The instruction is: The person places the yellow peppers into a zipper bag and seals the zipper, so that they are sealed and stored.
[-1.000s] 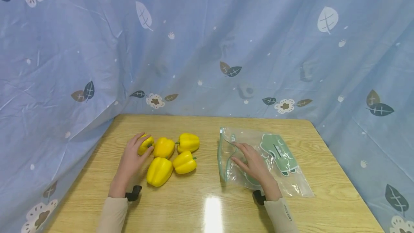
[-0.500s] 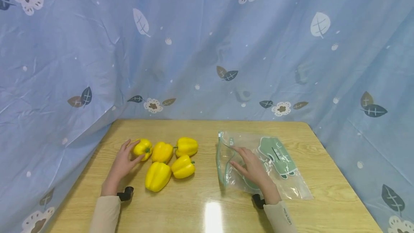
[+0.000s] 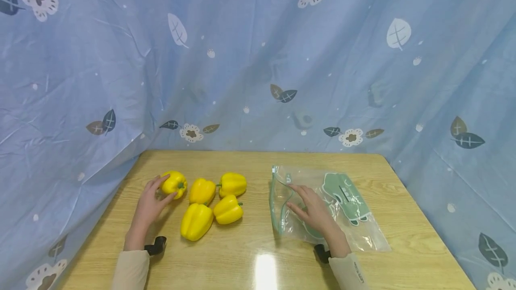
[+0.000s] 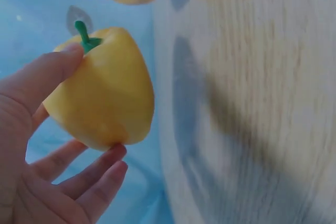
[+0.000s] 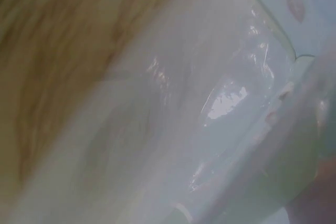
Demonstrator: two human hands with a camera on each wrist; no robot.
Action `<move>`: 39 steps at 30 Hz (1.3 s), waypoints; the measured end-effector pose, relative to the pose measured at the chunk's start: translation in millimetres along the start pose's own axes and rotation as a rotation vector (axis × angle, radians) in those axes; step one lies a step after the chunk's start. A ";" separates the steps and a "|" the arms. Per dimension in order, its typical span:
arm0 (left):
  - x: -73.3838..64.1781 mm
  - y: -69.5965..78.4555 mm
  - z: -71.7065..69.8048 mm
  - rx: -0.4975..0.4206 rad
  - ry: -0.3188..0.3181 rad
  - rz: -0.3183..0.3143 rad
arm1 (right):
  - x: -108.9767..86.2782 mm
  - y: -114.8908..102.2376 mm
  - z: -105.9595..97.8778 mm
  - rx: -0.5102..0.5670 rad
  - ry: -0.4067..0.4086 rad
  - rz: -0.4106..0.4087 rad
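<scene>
My left hand [image 3: 150, 202] holds a yellow bell pepper [image 3: 174, 184] at the table's left. In the left wrist view, the thumb lies near the green stem of this bell pepper [image 4: 107, 90] and fingertips touch its underside; a shadow lies apart on the table. My right hand [image 3: 316, 209] rests at the mouth of a clear zip bag [image 3: 372, 234] with a green animal print. Thumb and forefinger are spread at its green-edged rim, which bows between them. In the right wrist view, the plastic bag [image 5: 210, 108] fills most of the picture, blurred.
Beside the left hand are several more yellow bell peppers: one at the front [image 3: 196, 222], one behind it [image 3: 203, 191], one at the back right [image 3: 233, 185] and one at the front right [image 3: 228, 210]. The wooden table [image 3: 225, 263] meets a blue patterned curtain [image 3: 242, 57] behind.
The left hand has drawn its bell pepper slightly left, away from the others, turning its stem end more into view. The right hand stays at the bag's mouth.
</scene>
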State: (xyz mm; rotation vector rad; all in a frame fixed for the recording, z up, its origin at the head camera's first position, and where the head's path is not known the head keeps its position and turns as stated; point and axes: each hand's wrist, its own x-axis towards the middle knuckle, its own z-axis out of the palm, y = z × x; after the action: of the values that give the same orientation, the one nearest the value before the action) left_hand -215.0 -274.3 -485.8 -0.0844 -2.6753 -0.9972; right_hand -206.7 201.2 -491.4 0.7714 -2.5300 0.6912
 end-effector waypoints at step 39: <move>-22.5 123.9 41.0 -0.102 -0.021 0.218 | -0.2 0.8 2.0 -0.034 0.031 -0.044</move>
State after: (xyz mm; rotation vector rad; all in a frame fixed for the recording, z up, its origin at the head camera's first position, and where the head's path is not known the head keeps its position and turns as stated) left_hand -184.6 -152.6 -443.4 -0.4003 -2.5634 -1.0653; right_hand -207.5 200.7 -493.3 0.7960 -2.4824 0.6395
